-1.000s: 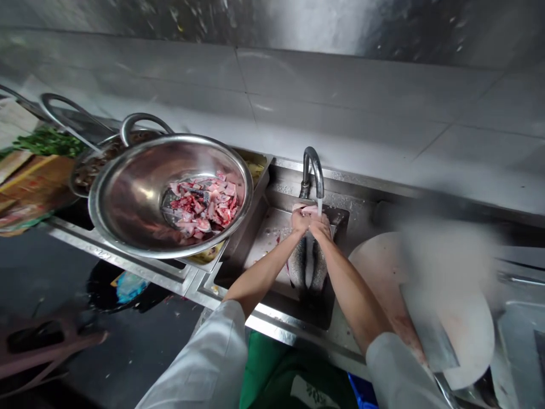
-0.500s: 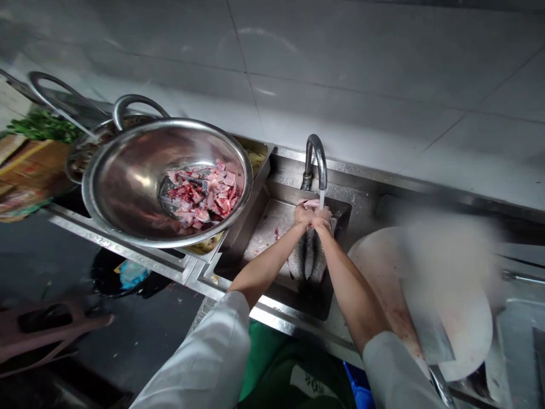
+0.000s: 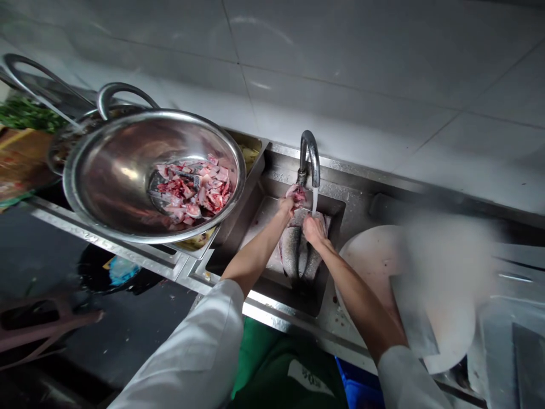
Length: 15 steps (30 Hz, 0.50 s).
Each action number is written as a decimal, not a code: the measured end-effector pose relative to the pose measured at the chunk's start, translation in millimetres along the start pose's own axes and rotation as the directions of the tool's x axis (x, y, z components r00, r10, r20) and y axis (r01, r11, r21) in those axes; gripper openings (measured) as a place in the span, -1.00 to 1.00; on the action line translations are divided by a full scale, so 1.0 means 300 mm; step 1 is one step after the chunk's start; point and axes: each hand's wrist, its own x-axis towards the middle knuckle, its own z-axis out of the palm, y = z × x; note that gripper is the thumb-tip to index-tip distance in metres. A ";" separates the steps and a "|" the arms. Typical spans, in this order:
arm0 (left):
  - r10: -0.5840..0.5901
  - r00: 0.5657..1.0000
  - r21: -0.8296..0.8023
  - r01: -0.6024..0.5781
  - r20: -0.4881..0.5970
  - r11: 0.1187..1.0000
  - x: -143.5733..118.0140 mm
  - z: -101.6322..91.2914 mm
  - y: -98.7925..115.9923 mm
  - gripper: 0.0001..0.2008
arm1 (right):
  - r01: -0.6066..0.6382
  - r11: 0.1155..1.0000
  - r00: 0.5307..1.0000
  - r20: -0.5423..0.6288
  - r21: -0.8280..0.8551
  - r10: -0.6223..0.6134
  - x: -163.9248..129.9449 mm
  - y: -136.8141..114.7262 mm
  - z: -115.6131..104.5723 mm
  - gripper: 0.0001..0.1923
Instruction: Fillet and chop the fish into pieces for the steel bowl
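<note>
In the head view, my left hand [image 3: 286,208] is closed on a pinkish-red piece of fish [image 3: 297,194] at the back of the sink. My right hand [image 3: 314,228] is beside the running tap water, with its fingers curled over the fish below; whether they hold something is hidden. Two dark-backed silvery fish [image 3: 291,250] lie side by side in the metal sink [image 3: 269,205], partly under my hands. Water falls from the curved tap [image 3: 310,153] just above my right hand.
A big steel bowl [image 3: 102,165] of cut fish pieces [image 3: 193,190] stands left of the sink. To the right, a cleaver [image 3: 415,318] lies on a round cutting board [image 3: 366,255], partly blurred. Leafy greens [image 3: 32,115] are at far left, a stool [image 3: 42,318] below.
My hands, together under the water before, have moved apart. The left has gone back and left with the piece of fish; the right has come down onto the fish. The view has shifted slightly.
</note>
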 end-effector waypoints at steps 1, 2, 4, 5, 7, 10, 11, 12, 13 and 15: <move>0.020 1.000 -0.001 -0.020 -0.017 1.000 -0.001 -0.017 0.013 -0.95 | -0.014 1.000 1.000 0.009 -0.001 0.014 -0.007 0.020 0.003 -0.64; 0.040 0.999 0.002 -0.040 -0.032 0.999 -0.003 -0.037 0.022 -0.94 | -0.031 1.000 0.999 0.015 -0.001 0.031 -0.008 0.037 0.003 -0.66; 0.058 0.998 0.000 -0.058 -0.033 0.998 -0.010 -0.075 0.025 -0.93 | -0.075 0.997 0.997 0.010 0.018 0.075 0.008 0.059 -0.003 -0.67; 0.056 0.998 -0.008 -0.056 -0.019 0.998 -0.015 -0.092 0.021 -0.92 | -0.093 0.995 0.996 -0.004 0.043 0.093 0.024 0.061 -0.009 -0.66; 0.057 0.998 -0.027 -0.056 0.010 0.998 -0.025 -0.116 0.005 -0.89 | -0.090 0.989 0.994 -0.051 0.116 0.096 0.065 0.046 -0.020 -0.60; 0.068 0.997 -0.012 -0.067 0.038 0.998 -0.041 -0.132 -0.019 -0.90 | -0.060 0.980 0.993 -0.089 0.189 0.078 0.130 -0.004 -0.026 -0.54; 0.069 0.996 -0.006 -0.069 0.055 0.998 -0.047 -0.134 -0.023 -0.90 | -0.061 0.977 0.994 -0.075 0.204 0.078 0.148 -0.022 -0.024 -0.51; 0.069 0.994 -0.003 -0.069 0.081 0.998 -0.052 -0.136 -0.025 -0.90 | -0.069 0.973 0.995 -0.052 0.220 0.082 0.163 -0.036 -0.021 -0.49; 0.069 0.991 -0.001 -0.069 0.112 0.998 -0.057 -0.138 -0.025 -0.90 | -0.076 0.968 0.996 -0.029 0.238 0.086 0.175 -0.047 -0.018 -0.48; 0.082 0.981 0.013 -0.086 0.176 0.996 -0.065 -0.141 -0.019 -0.91 | -0.060 0.963 0.997 -0.022 0.264 0.069 0.189 -0.060 -0.015 -0.53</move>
